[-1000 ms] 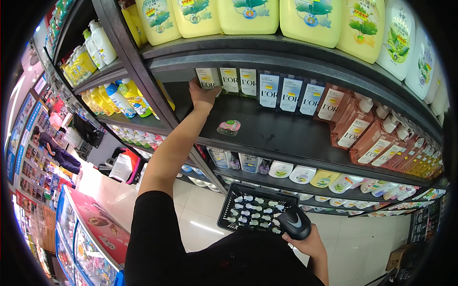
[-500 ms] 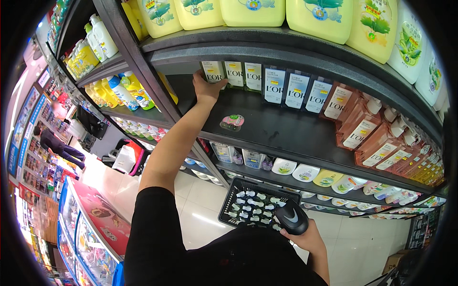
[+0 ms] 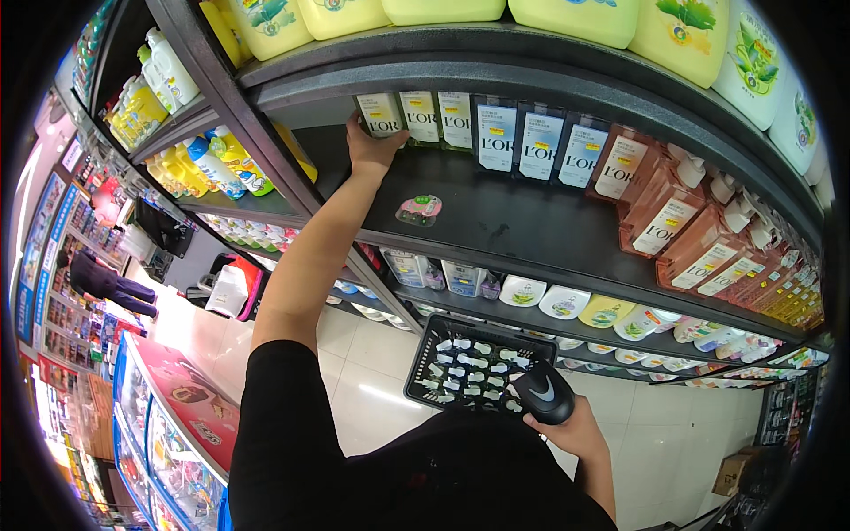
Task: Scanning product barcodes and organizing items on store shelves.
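My left hand (image 3: 372,149) reaches up to the shelf and grips the lower part of the leftmost bottle (image 3: 381,113). That bottle is square-sided, with a white label and yellow-green edges. The thumb lies along its right side and the other fingers on its left. Low in front of my body, my right hand (image 3: 574,429) is closed round a black handheld barcode scanner (image 3: 543,395), its rounded head over the right rim of a black basket (image 3: 413,376). Rows of small bottles with white pump tops (image 3: 469,361) fill the basket.
Alongside stand similar yellow-green bottles (image 3: 420,115), dark-edged bottles with blue labels (image 3: 540,146) and pink pump bottles (image 3: 668,221). A pink-green sticker (image 3: 419,211) lies on the black shelf (image 3: 496,226). Large yellow bottles (image 3: 575,19) line the shelf above. A person (image 3: 102,281) stands far left.
The view has shifted slightly, moving the shelf goods a little left and up. My left hand keeps its grip on the bottle, and my right hand still holds the scanner.
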### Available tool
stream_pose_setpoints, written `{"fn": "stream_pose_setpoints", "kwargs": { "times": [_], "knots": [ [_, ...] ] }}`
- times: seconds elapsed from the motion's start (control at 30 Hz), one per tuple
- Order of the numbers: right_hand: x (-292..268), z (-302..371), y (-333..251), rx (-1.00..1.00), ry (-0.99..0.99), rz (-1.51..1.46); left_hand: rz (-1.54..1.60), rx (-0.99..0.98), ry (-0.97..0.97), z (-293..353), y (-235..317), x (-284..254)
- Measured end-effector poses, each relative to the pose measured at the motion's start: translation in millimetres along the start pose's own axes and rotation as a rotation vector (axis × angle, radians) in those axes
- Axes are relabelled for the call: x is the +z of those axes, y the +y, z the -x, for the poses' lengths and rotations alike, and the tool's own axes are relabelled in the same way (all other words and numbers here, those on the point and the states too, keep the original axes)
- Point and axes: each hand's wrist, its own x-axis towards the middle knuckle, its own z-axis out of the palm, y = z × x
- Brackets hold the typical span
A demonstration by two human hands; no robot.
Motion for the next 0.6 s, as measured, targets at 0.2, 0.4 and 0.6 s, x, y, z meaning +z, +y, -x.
{"fn": "stream_pose_setpoints", "kwargs": {
  "times": [0.2, 0.4, 0.6],
  "knots": [
    [-1.8, -14.5, 79.1, 0.120, 0.030, 0.017, 0.207, 0.278, 0.063, 73.4, 64.4, -23.6],
    [26.8, 30.2, 260.1, 0.584, 0.128, 0.361, 0.071, 0.173, -0.556, 323.6, 38.2, -68.7],
    [56.0, 177.0, 392.8, 1.354, 0.163, 0.180, -0.654, -0.546, -1.324, 497.0, -120.9, -67.7]
  ]
}}
